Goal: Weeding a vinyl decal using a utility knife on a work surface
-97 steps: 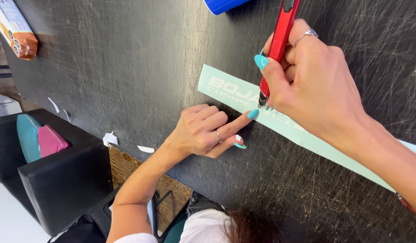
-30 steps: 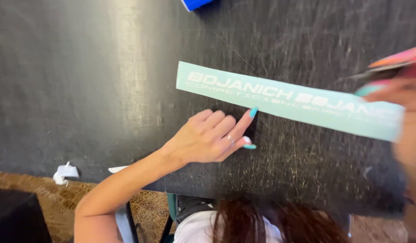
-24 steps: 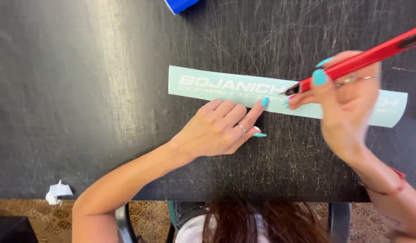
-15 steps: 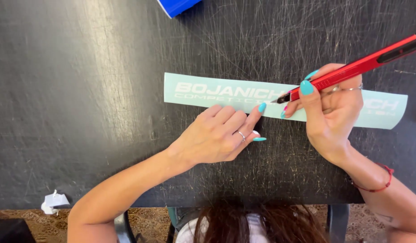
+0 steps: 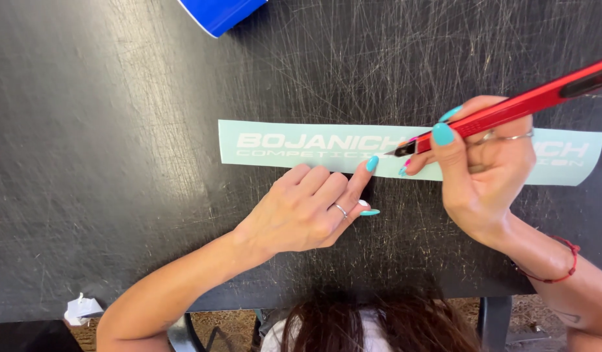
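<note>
We see the pale mint sticker strip [image 5: 301,146] lying flat on the scratched black table [image 5: 118,130]. The left hand [image 5: 301,212] rests spread just below it, its index fingertip on the strip's lower edge. The right hand [image 5: 487,173] is closed around a red utility knife [image 5: 509,107], blade tip on the strip's middle; a blue object [image 5: 223,12] sits at the far edge.

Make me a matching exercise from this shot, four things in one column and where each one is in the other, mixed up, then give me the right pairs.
Things:
1. red craft knife
2. pale green strip
3. blue object
4. crumpled white scrap

Places:
A. flat on the black table, under the left hand's fingertip
B. at the top edge of the view
C. below the table's near edge, lower left
D. in the right hand, tip on the strip

Pairs: 1-D, 2-A, 3-B, 4-C
</note>
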